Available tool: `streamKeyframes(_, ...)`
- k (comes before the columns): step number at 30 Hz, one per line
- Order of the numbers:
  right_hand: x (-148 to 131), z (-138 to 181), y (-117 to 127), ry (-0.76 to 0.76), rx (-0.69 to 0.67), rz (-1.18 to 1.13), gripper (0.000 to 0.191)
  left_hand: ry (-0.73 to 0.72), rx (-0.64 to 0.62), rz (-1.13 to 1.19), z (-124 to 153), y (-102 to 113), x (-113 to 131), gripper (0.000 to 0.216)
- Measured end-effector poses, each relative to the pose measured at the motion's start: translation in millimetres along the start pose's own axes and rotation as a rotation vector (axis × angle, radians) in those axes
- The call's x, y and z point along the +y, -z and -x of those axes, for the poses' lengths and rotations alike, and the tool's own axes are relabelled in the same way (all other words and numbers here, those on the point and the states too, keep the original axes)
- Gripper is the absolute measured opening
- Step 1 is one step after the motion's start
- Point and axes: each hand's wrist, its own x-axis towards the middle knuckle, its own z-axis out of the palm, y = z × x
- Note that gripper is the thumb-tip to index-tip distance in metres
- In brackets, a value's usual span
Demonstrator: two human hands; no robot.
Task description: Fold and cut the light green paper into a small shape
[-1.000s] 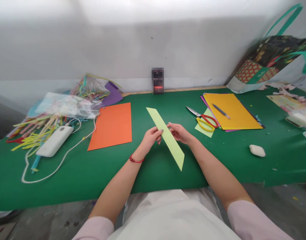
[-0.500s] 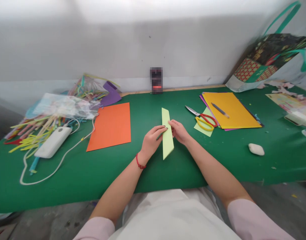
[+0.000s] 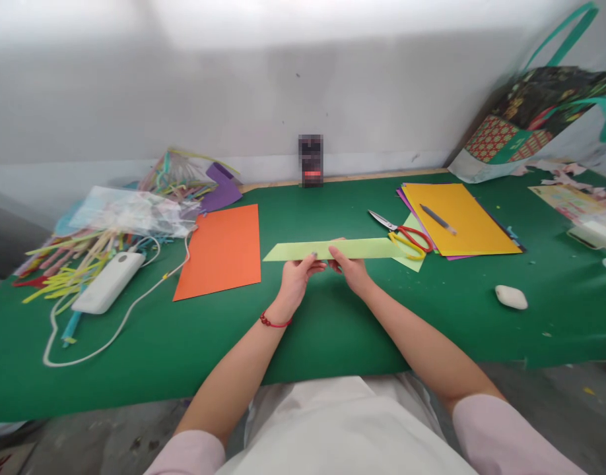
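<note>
Two hands (image 3: 295, 280) on one light-green strip (image 3: 322, 248); one orange sheet (image 3: 221, 253) nearby

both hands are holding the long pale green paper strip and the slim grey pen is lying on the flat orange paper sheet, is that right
Not quite: in the head view, the slim grey pen lies on the golden yellow paper sheet. The left hand and right hand do hold the long pale green paper strip.

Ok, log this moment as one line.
left hand: holding pale green strip | right hand: holding same strip | strip: crosswise | scissors: unheld
</note>
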Motion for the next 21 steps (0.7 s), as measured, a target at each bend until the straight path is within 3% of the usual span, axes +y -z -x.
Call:
streamKeyframes(4,-1.8,3.6,-4.3,-0.038,0.133,-0.017,0.042,-0.050,-0.084,-0.122,8.0,-6.1,-6.4,0.030)
streamKeyframes(11,-0.3,4.4,-3.6,-0.078,0.103,-0.047,0.043,-0.150,-0.065,-0.189,11.1,-8.4,-7.5,0.027)
streamKeyframes(16,-0.7,5.3,-4.2,-0.025,0.105,-0.035,0.042,-0.211,0.040,-0.213,11.2,-8.5,-9.1,0.028)
streamKeyframes(21,2.2,1.7,-6.7,-0.038,0.125,-0.078,0.043,-0.336,0.072,-0.419,11.7,-5.6,-7.6,0.025)
